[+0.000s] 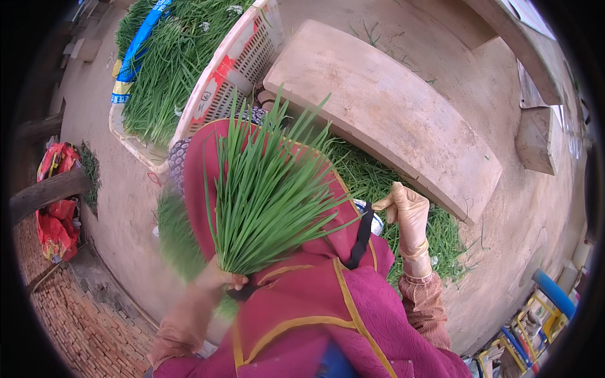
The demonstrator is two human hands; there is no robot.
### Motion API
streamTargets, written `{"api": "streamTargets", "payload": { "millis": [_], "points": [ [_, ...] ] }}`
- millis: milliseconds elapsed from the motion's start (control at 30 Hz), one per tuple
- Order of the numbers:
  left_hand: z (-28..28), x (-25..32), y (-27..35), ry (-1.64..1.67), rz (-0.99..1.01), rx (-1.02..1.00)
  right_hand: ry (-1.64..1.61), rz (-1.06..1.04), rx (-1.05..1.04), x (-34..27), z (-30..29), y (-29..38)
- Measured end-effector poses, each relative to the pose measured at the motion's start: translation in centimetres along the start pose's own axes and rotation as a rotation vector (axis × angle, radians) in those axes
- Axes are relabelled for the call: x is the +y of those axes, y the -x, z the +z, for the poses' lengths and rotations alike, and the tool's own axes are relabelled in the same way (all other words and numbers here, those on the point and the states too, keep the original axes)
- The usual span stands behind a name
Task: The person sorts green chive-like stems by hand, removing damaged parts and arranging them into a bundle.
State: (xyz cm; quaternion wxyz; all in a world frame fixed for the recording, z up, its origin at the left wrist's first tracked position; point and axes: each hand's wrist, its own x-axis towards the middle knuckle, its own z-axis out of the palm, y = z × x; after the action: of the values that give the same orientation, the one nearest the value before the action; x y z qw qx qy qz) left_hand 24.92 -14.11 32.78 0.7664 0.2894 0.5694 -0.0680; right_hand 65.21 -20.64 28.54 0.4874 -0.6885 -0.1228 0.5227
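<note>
My left hand (220, 279), blurred, grips a bunch of green garlic chives (269, 203) near its base. The leaves fan out upward over my lap and the maroon apron (302, 302) with yellow trim. On the right, my right hand (410, 212) is raised in a thin tan glove with its fingers curled. Its fingertips are close to a black strap (363, 236) on the apron; whether they hold anything is unclear. Beneath that hand lies a loose heap of chives (439, 236) on the ground. More chives (177, 231) show blurred beside my left arm.
A white plastic crate (189, 111) at the upper left holds many chives and a blue printed sack (137, 47). A long stone slab (383, 108) lies ahead on the concrete floor. Red plastic bags (59, 208) and a wooden log (49, 193) are at the far left.
</note>
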Motion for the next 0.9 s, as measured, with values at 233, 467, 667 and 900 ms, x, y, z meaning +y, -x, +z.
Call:
{"api": "streamTargets", "payload": {
  "millis": [233, 467, 667, 900],
  "points": [
    [-1.0, -0.6, -0.1, 0.022, -0.027, -0.024, 0.365, -0.712, -0.088, -4.9, 4.6, -1.5],
    [-1.6, -1.1, -0.5, 0.072, -0.002, -0.086, 0.532, -0.570, -0.247, -5.3, 10.2, -2.8],
    [-1.6, -1.0, -0.6, 0.134, -0.028, -0.096, 0.321, -0.318, -0.281, -3.3, 12.1, -3.6],
    [-1.3, -0.4, -0.4, 0.140, -0.028, -0.078, 0.860, -0.918, -0.232, -1.9, 6.4, -3.9]
  ]
}}
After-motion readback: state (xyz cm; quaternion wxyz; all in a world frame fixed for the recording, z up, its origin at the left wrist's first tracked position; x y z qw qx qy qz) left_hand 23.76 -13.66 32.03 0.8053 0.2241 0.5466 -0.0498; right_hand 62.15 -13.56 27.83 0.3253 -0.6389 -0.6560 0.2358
